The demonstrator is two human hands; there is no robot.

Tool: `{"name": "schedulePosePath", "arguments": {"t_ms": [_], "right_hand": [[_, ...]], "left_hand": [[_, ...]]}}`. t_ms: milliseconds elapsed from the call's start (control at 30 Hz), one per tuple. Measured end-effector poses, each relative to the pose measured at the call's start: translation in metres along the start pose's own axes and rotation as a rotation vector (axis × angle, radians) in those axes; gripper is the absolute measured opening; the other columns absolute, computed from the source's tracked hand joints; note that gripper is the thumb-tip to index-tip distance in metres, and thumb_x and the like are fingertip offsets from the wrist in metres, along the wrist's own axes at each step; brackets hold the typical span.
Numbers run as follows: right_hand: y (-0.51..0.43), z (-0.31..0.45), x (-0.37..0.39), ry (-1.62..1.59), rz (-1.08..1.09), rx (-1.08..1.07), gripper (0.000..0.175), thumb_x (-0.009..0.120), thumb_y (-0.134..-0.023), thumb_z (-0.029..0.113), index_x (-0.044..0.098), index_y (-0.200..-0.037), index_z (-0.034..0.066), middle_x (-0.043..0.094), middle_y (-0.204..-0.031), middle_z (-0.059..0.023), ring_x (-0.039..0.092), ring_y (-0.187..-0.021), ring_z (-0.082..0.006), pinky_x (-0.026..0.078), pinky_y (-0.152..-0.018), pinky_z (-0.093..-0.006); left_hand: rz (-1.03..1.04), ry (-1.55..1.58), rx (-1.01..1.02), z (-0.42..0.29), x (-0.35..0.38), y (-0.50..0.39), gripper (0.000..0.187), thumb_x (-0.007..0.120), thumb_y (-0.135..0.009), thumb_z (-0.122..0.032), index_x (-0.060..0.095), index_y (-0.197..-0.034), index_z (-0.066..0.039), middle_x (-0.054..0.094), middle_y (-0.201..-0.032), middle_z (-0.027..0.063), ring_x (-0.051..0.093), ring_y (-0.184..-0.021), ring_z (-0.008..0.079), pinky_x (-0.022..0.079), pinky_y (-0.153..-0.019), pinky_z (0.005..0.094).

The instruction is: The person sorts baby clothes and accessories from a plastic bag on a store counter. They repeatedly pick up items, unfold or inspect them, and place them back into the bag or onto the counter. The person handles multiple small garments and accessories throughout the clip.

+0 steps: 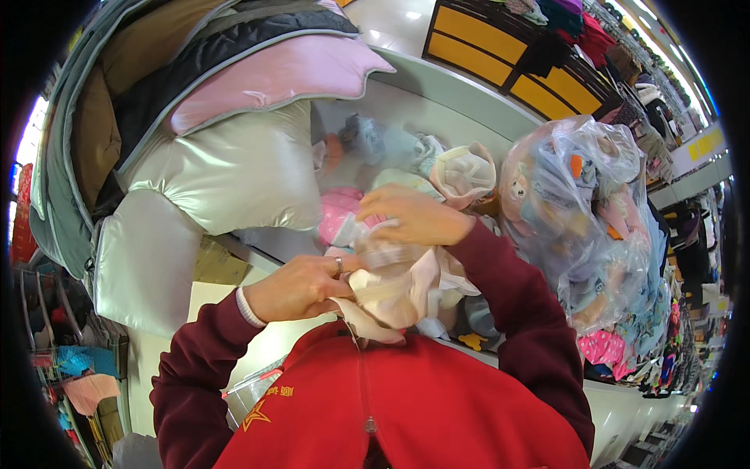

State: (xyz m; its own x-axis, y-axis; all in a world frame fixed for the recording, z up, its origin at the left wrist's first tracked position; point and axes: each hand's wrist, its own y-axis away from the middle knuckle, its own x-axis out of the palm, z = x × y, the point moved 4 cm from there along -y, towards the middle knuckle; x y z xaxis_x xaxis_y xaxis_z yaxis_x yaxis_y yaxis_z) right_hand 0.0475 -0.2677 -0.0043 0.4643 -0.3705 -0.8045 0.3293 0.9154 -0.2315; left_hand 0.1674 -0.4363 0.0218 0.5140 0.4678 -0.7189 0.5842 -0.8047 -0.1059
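Note:
A soft cream fabric garment [392, 290] hangs bunched in front of my chest. My left hand [304, 287], with a ring on one finger, pinches its left edge. Just above the cloth is my right hand [416, 214], bent at the wrist and blurred; whether its fingers grip anything is unclear. A bright pink garment with a pale band [340, 214] lies beyond its fingertips. Farther right sits a peach and cream cup-shaped fabric piece [463, 173]. More pale clothing is partly hidden under my right forearm.
A clear plastic bag [574, 217] stuffed with clothes bulges at the right. Shiny pearl-coloured padded fabric [234, 170] and a pink padded piece [275, 82] overhang the grey bin [469, 105] from the left. A drawer cabinet with yellow fronts [480, 35] stands beyond.

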Motion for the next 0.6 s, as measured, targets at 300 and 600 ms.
{"name": "schedulePosePath", "arguments": {"t_ms": [300, 600], "right_hand": [[0.096, 0.020, 0.006, -0.973, -0.085, 0.596, 0.046, 0.067, -0.088, 0.015, 0.049, -0.130, 0.0072, 0.065, -0.102, -0.0035, 0.057, -0.087, -0.0063, 0.044, -0.076, -0.0222], [0.119, 0.045, 0.015, -0.270, -0.054, 0.355, 0.038, 0.077, -0.075, 0.021, 0.068, -0.107, 0.0034, 0.062, -0.091, -0.0111, 0.061, -0.081, -0.0265, 0.048, -0.074, -0.0361]], "left_hand": [[-0.075, 0.205, -0.101, 0.011, 0.012, 0.012, 0.025, 0.077, -0.072, -0.008, 0.069, -0.096, -0.012, 0.057, -0.099, 0.0089, 0.058, -0.080, 0.0292, 0.049, -0.071, 0.0364], [-0.100, 0.392, -0.153, 0.024, 0.025, 0.020, 0.026, 0.081, -0.071, -0.008, 0.071, -0.094, -0.012, 0.058, -0.099, 0.0077, 0.059, -0.086, 0.0254, 0.048, -0.074, 0.0333]]}}
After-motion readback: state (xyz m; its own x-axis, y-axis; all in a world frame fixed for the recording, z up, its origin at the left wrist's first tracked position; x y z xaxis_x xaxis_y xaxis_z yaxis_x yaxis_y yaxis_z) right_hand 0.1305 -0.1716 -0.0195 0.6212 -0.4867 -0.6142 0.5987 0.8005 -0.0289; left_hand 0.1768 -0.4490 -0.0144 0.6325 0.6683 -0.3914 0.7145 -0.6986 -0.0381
